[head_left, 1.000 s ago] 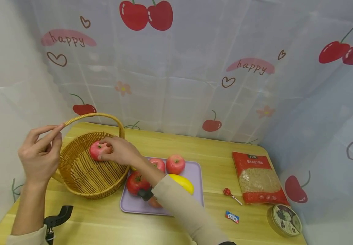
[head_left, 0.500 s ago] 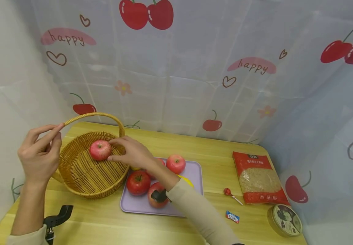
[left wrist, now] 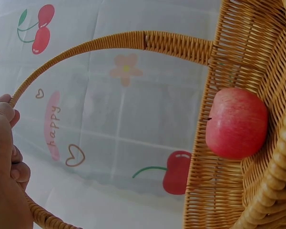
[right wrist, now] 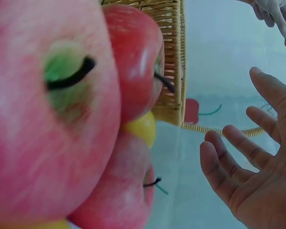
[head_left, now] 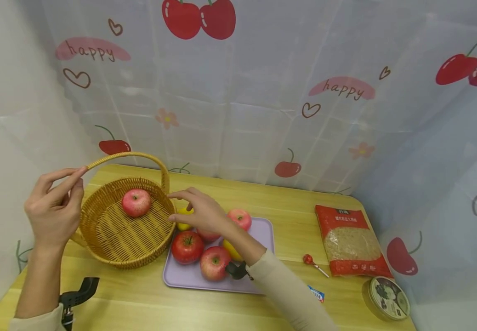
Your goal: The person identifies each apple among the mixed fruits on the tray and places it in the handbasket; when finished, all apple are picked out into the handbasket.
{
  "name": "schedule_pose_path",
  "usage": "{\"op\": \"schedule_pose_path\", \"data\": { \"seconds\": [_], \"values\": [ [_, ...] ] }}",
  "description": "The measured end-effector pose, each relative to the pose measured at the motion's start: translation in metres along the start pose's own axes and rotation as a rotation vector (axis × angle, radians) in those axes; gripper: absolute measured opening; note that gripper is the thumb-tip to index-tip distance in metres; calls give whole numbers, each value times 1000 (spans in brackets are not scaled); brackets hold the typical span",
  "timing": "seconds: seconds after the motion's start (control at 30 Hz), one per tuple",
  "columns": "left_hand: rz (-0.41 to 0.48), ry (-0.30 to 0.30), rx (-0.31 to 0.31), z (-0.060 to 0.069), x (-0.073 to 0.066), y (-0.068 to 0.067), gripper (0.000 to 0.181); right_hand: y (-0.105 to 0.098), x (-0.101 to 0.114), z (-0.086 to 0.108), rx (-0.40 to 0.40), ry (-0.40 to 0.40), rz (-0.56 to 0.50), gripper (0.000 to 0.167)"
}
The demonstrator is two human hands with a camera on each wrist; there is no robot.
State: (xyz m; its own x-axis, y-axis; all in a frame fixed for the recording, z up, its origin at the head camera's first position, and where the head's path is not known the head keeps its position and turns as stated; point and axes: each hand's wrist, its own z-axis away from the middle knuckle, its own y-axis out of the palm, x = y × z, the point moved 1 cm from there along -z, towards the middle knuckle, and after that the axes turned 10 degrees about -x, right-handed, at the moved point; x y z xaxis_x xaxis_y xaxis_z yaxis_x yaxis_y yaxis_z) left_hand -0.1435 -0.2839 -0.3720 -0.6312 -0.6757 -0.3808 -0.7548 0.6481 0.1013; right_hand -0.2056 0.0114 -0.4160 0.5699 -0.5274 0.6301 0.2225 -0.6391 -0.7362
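Observation:
My left hand (head_left: 56,207) pinches the arched handle (head_left: 128,155) of a round wicker basket (head_left: 127,264) between thumb and fingertips. One pink-red apple (head_left: 136,202) lies inside the basket near its back wall; the left wrist view shows the same apple (left wrist: 237,123) against the weave. Above the left end of a lilac tray (head_left: 267,234) is my right hand (head_left: 203,211), fingers spread and holding nothing. Under and around it on the tray are a dark red apple (head_left: 187,247), a pink apple (head_left: 215,263), another apple (head_left: 240,219) and yellow fruit (head_left: 184,219), partly hidden by the hand and forearm.
Right of the tray lie a lollipop (head_left: 308,259) and a small wrapped candy (head_left: 317,293), partly covered by the sleeve. A red food packet (head_left: 352,241) and a round tin (head_left: 388,298) are at the table's right edge. A printed curtain (head_left: 238,92) hangs behind the table.
My right hand has let go of the apple in the basket and moved right, out over the tray. The apple stays in place. My left hand has not moved from the handle.

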Motion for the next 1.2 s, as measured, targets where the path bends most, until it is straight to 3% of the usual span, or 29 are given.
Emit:
{"op": "schedule_pose_path", "data": {
  "seconds": [0.6, 1.03, 1.2],
  "values": [
    [-6, 9, 7, -1, -1, -1, 17, -34, -53, 40, -84, 111, 3, 57],
    [-7, 7, 1, 0, 1, 0, 17, -48, -86, 55, -144, 202, -66, 53],
    [-7, 6, 0, -1, 0, 1, 17, -49, -100, 59, -171, 193, -53, 53]
  ]
}}
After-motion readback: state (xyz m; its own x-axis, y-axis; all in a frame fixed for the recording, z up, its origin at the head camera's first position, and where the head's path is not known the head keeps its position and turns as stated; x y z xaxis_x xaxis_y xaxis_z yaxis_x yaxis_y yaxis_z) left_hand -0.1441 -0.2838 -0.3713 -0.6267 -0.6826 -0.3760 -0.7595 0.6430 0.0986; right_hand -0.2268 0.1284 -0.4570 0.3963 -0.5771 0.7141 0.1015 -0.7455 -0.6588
